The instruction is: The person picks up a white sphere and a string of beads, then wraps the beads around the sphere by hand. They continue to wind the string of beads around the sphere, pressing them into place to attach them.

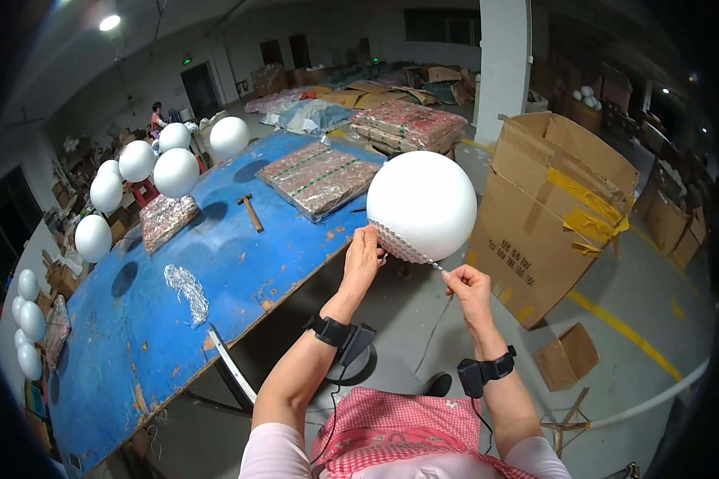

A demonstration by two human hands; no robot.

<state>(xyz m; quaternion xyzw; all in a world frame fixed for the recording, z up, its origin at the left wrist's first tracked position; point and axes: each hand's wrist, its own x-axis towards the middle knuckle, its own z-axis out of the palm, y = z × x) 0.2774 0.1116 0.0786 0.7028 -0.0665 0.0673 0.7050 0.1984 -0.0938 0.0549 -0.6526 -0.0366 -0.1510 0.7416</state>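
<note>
A large white ball (425, 191) is in front of me, just past the table's right edge. Rows of silvery beads (401, 244) cover a patch low on its near side. My left hand (363, 257) presses its bent fingers against the ball's lower left, at the edge of the beaded patch. Between the thumb and fingers of my right hand (468, 287) is a bead string (434, 264), drawn taut from the ball's lower right. What supports the ball from below is hidden.
The blue table (240, 255) carries a hammer (250, 213), a heap of silvery strings (187, 294) and a plastic-wrapped bundle (319, 177). More white balls (176, 172) stand along its far left side. A tall cardboard box (535, 231) is at right, with a smaller carton (566, 356) on the floor.
</note>
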